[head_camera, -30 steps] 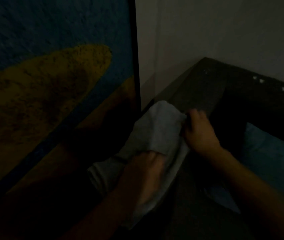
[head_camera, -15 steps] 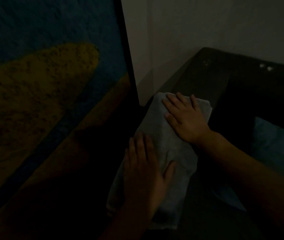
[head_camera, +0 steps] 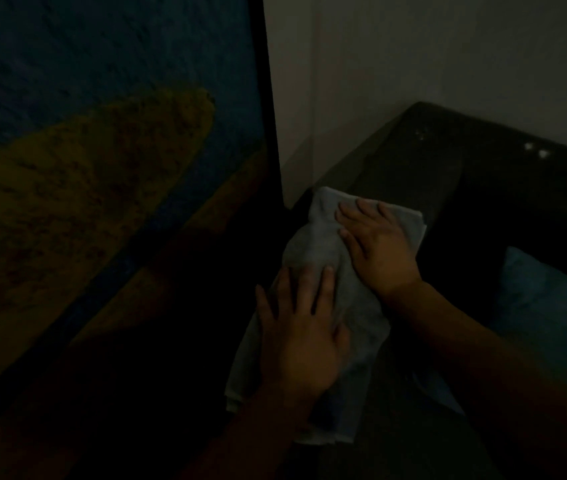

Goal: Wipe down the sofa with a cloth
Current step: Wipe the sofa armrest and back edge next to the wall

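Note:
The scene is very dim. A pale grey cloth (head_camera: 313, 251) lies spread along the top of the dark sofa armrest (head_camera: 410, 174). My left hand (head_camera: 301, 334) presses flat on the near part of the cloth, fingers straight and spread. My right hand (head_camera: 377, 245) lies flat on the far part, fingers pointing left. Both palms cover much of the cloth; its near end hangs past my left wrist.
A large framed picture (head_camera: 102, 161) in blue and yellow, with a dark frame, stands close on the left of the armrest. A pale wall (head_camera: 413, 57) rises behind. A blue cushion (head_camera: 548, 306) sits on the sofa seat at the right.
A second ago both hands gripped the bunched cloth. They have since laid it out on the armrest and now press it flat, having shifted only slightly in the last half second.

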`<state>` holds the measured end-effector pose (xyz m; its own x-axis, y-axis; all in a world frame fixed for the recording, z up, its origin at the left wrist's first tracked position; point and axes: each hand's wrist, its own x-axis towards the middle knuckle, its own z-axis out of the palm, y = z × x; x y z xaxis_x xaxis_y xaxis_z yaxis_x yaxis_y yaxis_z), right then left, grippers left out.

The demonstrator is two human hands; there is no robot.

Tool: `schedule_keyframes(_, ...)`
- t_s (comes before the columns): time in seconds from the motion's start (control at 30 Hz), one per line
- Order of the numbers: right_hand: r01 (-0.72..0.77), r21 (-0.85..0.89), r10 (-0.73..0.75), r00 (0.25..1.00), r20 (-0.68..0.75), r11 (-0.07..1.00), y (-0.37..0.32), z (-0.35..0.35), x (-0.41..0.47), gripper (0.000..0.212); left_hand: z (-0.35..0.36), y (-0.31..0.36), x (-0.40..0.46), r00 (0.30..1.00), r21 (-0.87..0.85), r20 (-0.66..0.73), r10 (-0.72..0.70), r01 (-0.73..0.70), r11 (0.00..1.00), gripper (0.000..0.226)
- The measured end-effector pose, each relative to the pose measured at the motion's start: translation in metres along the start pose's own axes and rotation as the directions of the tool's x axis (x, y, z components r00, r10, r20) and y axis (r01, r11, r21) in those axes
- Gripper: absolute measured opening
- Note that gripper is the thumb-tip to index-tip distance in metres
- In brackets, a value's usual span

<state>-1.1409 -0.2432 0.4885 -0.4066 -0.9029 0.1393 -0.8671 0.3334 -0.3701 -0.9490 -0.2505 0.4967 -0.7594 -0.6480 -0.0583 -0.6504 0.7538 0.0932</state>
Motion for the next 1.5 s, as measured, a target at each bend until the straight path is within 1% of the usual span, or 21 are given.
schedule_keyframes(0.13, -0.05, -0.145, 0.055, 0.998, 0.028, 0.988, -0.009, 0.002, -0.005, 0.059, 0.005, -0.007, 0.002, 0.999, -0.002, -0.045, 0.004, -0.004, 1.0, 0.076)
schedule_keyframes(0.23, -0.214, -0.174, 0.22, 0.975, 0.015, 0.961, -0.022, 0.002, -0.004, 0.058, 0.006, -0.014, 0.005, 0.985, -0.01, -0.158, 0.073, -0.075, 0.997, 0.072)
schedule_keyframes(0.27, -0.244, -0.179, 0.249, 0.969, 0.006, 0.953, -0.027, 0.003, -0.001, 0.059, 0.006, -0.017, 0.006, 0.979, -0.015, -0.185, 0.089, -0.094, 0.995, 0.072)
schedule_keyframes(0.33, -0.237, -0.201, 0.235, 0.971, -0.033, 0.95, -0.038, 0.008, 0.006, 0.058, 0.004, -0.028, 0.009, 0.97, -0.026, -0.225, 0.095, -0.103, 0.994, 0.07)
schedule_keyframes(0.4, -0.212, -0.185, 0.206, 0.977, -0.05, 0.96, -0.052, 0.017, 0.016, 0.053, 0.003, -0.045, 0.014, 0.97, -0.02, -0.235, 0.063, -0.07, 0.997, 0.064)
schedule_keyframes(0.5, -0.145, -0.112, 0.144, 0.989, -0.011, 0.983, -0.08, 0.025, 0.032, 0.048, 0.005, -0.078, 0.023, 0.975, 0.017, -0.223, 0.008, -0.004, 1.0, 0.054)
schedule_keyframes(0.6, -0.11, -0.097, 0.108, 0.994, -0.019, 0.989, -0.088, 0.012, 0.034, 0.031, -0.002, -0.094, 0.025, 0.972, 0.006, -0.23, 0.041, -0.041, 0.999, 0.054)
schedule_keyframes(0.67, -0.193, -0.111, 0.185, 0.98, -0.078, 0.975, -0.069, -0.012, 0.023, 0.027, -0.018, -0.072, 0.028, 0.965, -0.044, -0.237, 0.111, -0.125, 0.991, 0.055)
schedule_keyframes(0.77, -0.325, -0.203, 0.297, 0.942, -0.156, 0.924, -0.019, -0.052, 0.003, 0.035, -0.039, -0.008, 0.035, 0.947, -0.05, -0.226, 0.228, -0.245, 0.968, 0.063)
schedule_keyframes(0.83, -0.437, -0.294, 0.418, 0.899, -0.127, 0.85, 0.008, -0.063, -0.011, 0.035, -0.035, 0.021, 0.042, 0.95, -0.036, -0.16, 0.269, -0.278, 0.96, 0.066)
schedule_keyframes(0.9, -0.482, -0.324, 0.486, 0.871, -0.076, 0.814, 0.02, -0.053, -0.022, 0.037, -0.016, 0.029, 0.046, 0.945, -0.014, -0.139, 0.295, -0.299, 0.954, 0.065)
schedule_keyframes(0.93, -0.496, -0.304, 0.502, 0.862, -0.066, 0.813, 0.019, -0.043, -0.027, 0.037, -0.006, 0.027, 0.046, 0.939, 0.002, -0.15, 0.309, -0.312, 0.95, 0.063)
schedule_keyframes(1.0, -0.554, -0.144, 0.55, 0.832, -0.07, 0.82, 0.015, -0.023, -0.032, 0.035, 0.007, 0.021, 0.045, 0.921, 0.033, -0.189, 0.34, -0.34, 0.94, 0.062)
schedule_keyframes(1.07, -0.6, -0.007, 0.596, 0.796, -0.102, 0.8, 0.01, -0.013, -0.029, 0.033, 0.007, 0.015, 0.048, 0.911, 0.036, -0.208, 0.357, -0.358, 0.933, 0.062)
schedule_keyframes(1.1, -0.588, 0.015, 0.585, 0.801, -0.126, 0.809, 0.006, -0.012, -0.026, 0.033, 0.005, 0.011, 0.05, 0.912, 0.024, -0.215, 0.348, -0.352, 0.936, 0.062)
schedule_keyframes(1.13, -0.541, 0.01, 0.535, 0.83, -0.155, 0.841, 0.002, -0.011, -0.022, 0.032, 0.003, 0.006, 0.051, 0.918, 0.016, -0.223, 0.328, -0.333, 0.943, 0.061)
schedule_keyframes(1.2, -0.402, -0.065, 0.385, 0.904, -0.183, 0.913, -0.009, -0.011, -0.01, 0.028, 0.0, -0.008, 0.052, 0.939, 0.015, -0.217, 0.266, -0.269, 0.963, 0.062)
schedule_keyframes(1.23, -0.345, -0.089, 0.327, 0.93, -0.166, 0.934, -0.017, -0.01, -0.002, 0.026, 0.0, -0.017, 0.052, 0.949, 0.015, -0.208, 0.235, -0.237, 0.971, 0.063)
schedule_keyframes(1.33, -0.234, -0.031, 0.231, 0.969, -0.084, 0.972, -0.042, -0.007, 0.022, 0.025, -0.001, -0.038, 0.051, 0.971, 0.016, -0.159, 0.177, -0.177, 0.984, 0.062)
schedule_keyframes(1.4, -0.252, 0.032, 0.254, 0.964, -0.081, 0.967, -0.044, -0.011, 0.026, 0.026, -0.007, -0.042, 0.052, 0.974, 0.027, -0.161, 0.161, -0.159, 0.987, 0.061)
schedule_keyframes(1.5, -0.329, 0.084, 0.338, 0.934, -0.119, 0.94, -0.023, -0.035, 0.018, 0.027, -0.021, -0.025, 0.06, 0.944, 0.021, -0.219, 0.246, -0.247, 0.969, 0.059)
